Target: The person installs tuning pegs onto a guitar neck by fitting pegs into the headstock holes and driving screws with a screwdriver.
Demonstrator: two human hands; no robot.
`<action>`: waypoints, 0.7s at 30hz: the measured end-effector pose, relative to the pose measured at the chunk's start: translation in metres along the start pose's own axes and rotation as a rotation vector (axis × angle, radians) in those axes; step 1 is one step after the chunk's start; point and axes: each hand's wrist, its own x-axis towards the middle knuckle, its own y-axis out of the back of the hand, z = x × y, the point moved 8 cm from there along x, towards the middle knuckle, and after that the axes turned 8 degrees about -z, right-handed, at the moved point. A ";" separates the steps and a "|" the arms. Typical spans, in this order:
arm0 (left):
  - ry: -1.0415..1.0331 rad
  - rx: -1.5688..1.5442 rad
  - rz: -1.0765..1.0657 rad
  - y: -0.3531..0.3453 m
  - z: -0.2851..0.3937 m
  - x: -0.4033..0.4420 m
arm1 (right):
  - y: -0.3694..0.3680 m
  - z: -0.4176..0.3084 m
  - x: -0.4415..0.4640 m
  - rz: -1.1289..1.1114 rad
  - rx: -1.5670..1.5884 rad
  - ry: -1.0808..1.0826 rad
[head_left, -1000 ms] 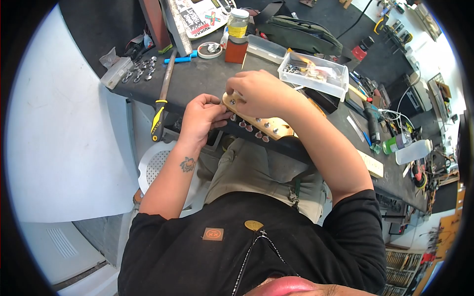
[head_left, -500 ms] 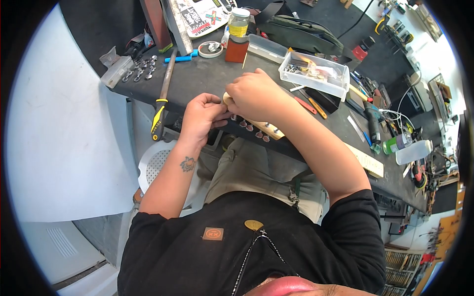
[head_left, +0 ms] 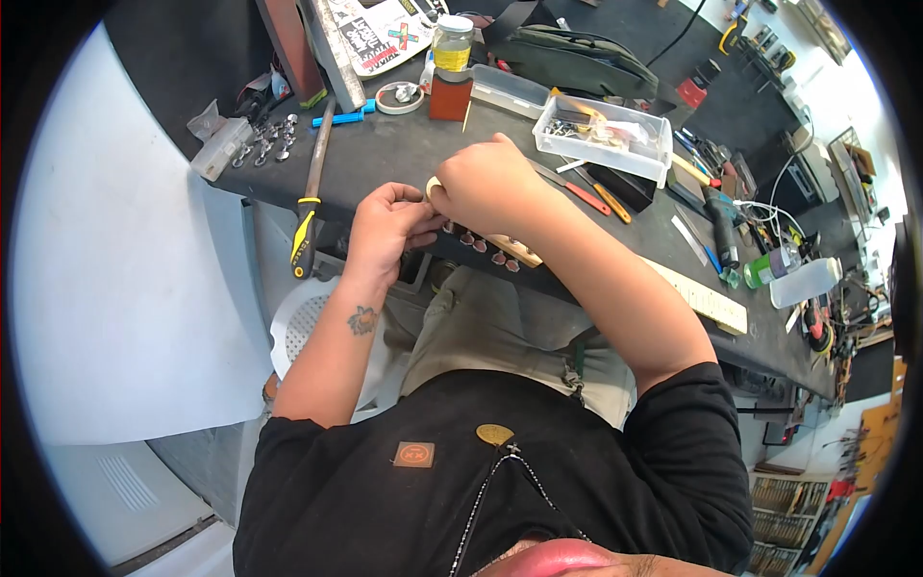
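Beneath and beyond our fingers spreads the dark bench [head_left: 385, 154]. Along its near edge we have the neck [head_left: 522, 253]: its rounded tip lies right at our fingers, and its long axis runs from there off to their right and back toward our body, passing under our own right forearm; the pale length showing past that arm seems to be the same piece. Both hands are at the tip, the right hand [head_left: 487, 183] nearer, resting over it with fingers curled well in; what they grip underneath we cannot tell. On the tip's left, our left hand [head_left: 383, 229] has thumb and forefinger almost together at the edge; whether they pinch anything we cannot tell. Beyond our right fingers and to their right sits a clear tray [head_left: 591, 156] of small metal parts [head_left: 558, 128] and other bits, with a black box [head_left: 635, 189] just beside its near side, contents hidden. Well left of our left fingers stands a clear box [head_left: 219, 154], contents too vague to name. Straight beyond the fingers, a jar [head_left: 452, 46] tops a brown block [head_left: 450, 98]; left of that, a tape roll [head_left: 399, 110] rings some crumpled foil [head_left: 406, 92]. Smallest, the knobs [head_left: 498, 258] line the neck's near edge, just right of our left fingertips.
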 end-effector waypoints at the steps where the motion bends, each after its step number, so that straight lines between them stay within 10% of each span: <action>1: 0.000 -0.003 -0.005 0.000 0.000 0.000 | 0.003 0.004 -0.009 0.074 0.049 -0.002; 21: -0.143 -0.019 -0.263 -0.017 0.036 -0.010 | -0.038 0.124 -0.192 0.353 0.603 -0.115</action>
